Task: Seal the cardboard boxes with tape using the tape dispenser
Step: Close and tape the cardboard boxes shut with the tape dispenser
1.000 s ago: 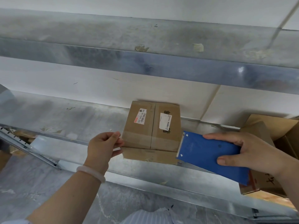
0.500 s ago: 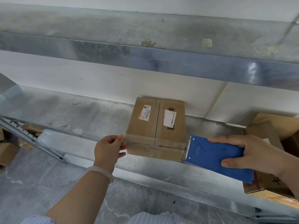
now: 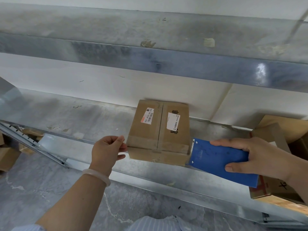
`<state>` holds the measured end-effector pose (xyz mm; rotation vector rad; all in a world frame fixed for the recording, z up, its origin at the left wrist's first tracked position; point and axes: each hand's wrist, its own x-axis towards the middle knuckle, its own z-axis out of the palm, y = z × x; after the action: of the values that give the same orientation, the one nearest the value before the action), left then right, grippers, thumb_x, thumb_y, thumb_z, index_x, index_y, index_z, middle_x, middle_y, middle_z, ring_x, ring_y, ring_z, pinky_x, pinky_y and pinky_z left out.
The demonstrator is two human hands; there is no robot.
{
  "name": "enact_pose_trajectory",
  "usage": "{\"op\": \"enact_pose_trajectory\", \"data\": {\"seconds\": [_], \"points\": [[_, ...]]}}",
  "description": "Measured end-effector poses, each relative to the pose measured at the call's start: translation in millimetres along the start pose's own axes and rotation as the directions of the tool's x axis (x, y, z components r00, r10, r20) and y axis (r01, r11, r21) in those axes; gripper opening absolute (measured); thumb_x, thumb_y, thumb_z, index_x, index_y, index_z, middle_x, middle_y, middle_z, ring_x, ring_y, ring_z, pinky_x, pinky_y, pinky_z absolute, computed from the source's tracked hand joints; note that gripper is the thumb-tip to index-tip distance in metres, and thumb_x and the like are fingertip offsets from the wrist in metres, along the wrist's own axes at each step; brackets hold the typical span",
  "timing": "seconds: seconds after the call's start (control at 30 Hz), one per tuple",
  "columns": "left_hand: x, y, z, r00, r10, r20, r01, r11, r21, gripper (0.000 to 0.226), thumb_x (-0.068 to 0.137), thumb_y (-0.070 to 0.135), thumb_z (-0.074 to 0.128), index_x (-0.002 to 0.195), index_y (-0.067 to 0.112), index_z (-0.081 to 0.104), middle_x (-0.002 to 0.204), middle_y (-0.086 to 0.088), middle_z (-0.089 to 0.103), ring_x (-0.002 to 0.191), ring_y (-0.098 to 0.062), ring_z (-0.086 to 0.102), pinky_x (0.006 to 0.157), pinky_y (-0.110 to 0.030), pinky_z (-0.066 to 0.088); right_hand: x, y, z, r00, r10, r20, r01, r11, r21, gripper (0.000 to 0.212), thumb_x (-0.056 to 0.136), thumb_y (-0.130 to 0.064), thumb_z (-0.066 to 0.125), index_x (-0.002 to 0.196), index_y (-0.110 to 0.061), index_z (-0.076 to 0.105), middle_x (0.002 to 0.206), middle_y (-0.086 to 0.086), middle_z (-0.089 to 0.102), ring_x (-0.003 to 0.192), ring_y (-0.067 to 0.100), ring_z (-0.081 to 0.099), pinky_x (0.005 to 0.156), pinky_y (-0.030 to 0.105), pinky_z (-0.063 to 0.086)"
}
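Loose cardboard boxes (image 3: 8,157) lie on the floor at far left, under the metal shelf (image 3: 66,114); the left hand (image 3: 108,150), a pale bracelet (image 3: 96,175) on its wrist, has curled fingers (image 3: 120,140) and thumb touching the front left corner of the cardboard box (image 3: 158,130); whether they pinch anything I cannot tell; the box sits flat on the shelf, flaps closed, two labels on top; the right hand (image 3: 260,157) grasps the blue tape dispenser (image 3: 221,162), fingers wrapped over it, its toothed edge against the box's front right corner; other cartons (image 3: 275,130) stand at far right.
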<state>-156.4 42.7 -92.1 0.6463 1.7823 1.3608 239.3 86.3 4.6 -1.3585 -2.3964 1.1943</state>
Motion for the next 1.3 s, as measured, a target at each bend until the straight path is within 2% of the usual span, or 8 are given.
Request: {"op": "enact_pose_trajectory", "data": {"seconds": [0.4, 0.7, 0.83, 0.9, 0.97, 1.03, 1.1, 1.3], "points": [[0, -25, 5, 1.000, -0.011, 0.005, 0.010, 0.987, 0.163, 0.021, 0.093, 0.029, 0.062, 0.080, 0.012, 0.064, 0.059, -0.002, 0.062, 0.055, -0.016, 0.066, 0.054, -0.038, 0.059, 17, 12, 8, 0.999, 0.031, 0.015, -0.031, 0.999, -0.011, 0.063, 0.065, -0.058, 0.074, 0.117, -0.076, 0.043, 0.112, -0.044, 0.057, 0.097, -0.009, 0.062, 0.074, 0.010, 0.051], [11, -41, -5, 0.873, -0.436, 0.218, 0.457, 0.888, -0.056, 0.032, 0.085, 0.049, 0.068, 0.083, 0.018, 0.059, 0.069, 0.000, 0.054, 0.055, -0.015, 0.053, 0.048, -0.026, 0.047, 23, 16, 12, 0.999, 0.037, 0.013, -0.037, 0.999, 0.018, 0.063, 0.065, -0.052, 0.076, 0.116, -0.074, 0.046, 0.111, -0.042, 0.059, 0.097, -0.006, 0.064, 0.080, 0.023, 0.057], [10, -31, 3, 0.992, -0.042, -0.123, 0.062, 0.984, 0.166, 0.015, 0.094, 0.032, 0.059, 0.099, 0.019, 0.055, 0.100, -0.009, 0.062, 0.074, -0.015, 0.058, 0.064, -0.032, 0.052, 24, 15, 12, 0.999, 0.039, 0.019, -0.039, 0.999, 0.010, 0.063, 0.068, -0.050, 0.077, 0.116, -0.074, 0.046, 0.111, -0.043, 0.058, 0.097, -0.006, 0.064, 0.076, 0.020, 0.056], [4, -13, 14, 0.905, 0.410, -0.113, -0.339, 0.855, 0.393, 0.014, 0.097, 0.029, 0.051, 0.109, 0.022, 0.056, 0.105, -0.003, 0.063, 0.085, -0.012, 0.058, 0.076, -0.031, 0.050, 24, 16, 12, 0.999, 0.043, 0.015, -0.043, 0.999, 0.010, 0.063, 0.071, -0.046, 0.079, 0.117, -0.074, 0.046, 0.112, -0.042, 0.058, 0.097, -0.006, 0.064, 0.076, 0.019, 0.056], [-4, 7, 35, 0.680, 0.689, 0.248, -0.699, 0.509, 0.502, 0.032, 0.100, 0.035, 0.043, 0.125, 0.021, 0.056, 0.119, 0.001, 0.061, 0.108, -0.017, 0.055, 0.094, -0.031, 0.043, 24, 16, 12, 0.999, 0.044, 0.016, -0.045, 0.999, 0.005, 0.064, 0.073, -0.042, 0.080, 0.116, -0.074, 0.046, 0.111, -0.044, 0.057, 0.096, -0.008, 0.064, 0.074, 0.015, 0.054], [-11, 20, 62, 0.462, 0.616, 0.637, -0.861, 0.141, 0.488, 0.049, 0.101, 0.045, 0.029, 0.144, 0.024, 0.042, 0.143, 0.001, 0.049, 0.134, -0.018, 0.041, 0.109, -0.034, 0.033, 24, 15, 12, 0.999, 0.045, 0.012, -0.045, 0.999, 0.012, 0.065, 0.073, -0.040, 0.081, 0.116, -0.074, 0.046, 0.109, -0.045, 0.058, 0.094, -0.010, 0.063, 0.070, 0.010, 0.050], [-14, 25, 82, 0.406, 0.397, 0.823, -0.879, -0.079, 0.471, 0.057, 0.100, 0.053, 0.013, 0.153, 0.032, 0.018, 0.159, 0.006, 0.021, 0.148, -0.017, 0.015, 0.120, -0.040, 0.012, 23, 15, 11, 0.999, 0.050, 0.010, -0.050, 0.999, 0.017, 0.066, 0.074, -0.037, 0.083, 0.117, -0.072, 0.047, 0.107, -0.044, 0.060, 0.091, -0.011, 0.063, 0.069, 0.007, 0.048], [-1, 12, 90, 0.451, 0.219, 0.865, -0.848, -0.197, 0.492, 0.057, 0.094, 0.058, -0.007, 0.149, 0.042, -0.004, 0.157, 0.016, -0.005, 0.150, -0.013, 0.000, 0.122, -0.039, -0.002, 13, 21, 6, 0.996, 0.086, 0.007, -0.086, 0.995, 0.059, 0.064, 0.071, -0.040, 0.084, 0.116, -0.070, 0.051, 0.109, -0.040, 0.062, 0.097, -0.012, 0.061, 0.074, 0.003, 0.045]]}}
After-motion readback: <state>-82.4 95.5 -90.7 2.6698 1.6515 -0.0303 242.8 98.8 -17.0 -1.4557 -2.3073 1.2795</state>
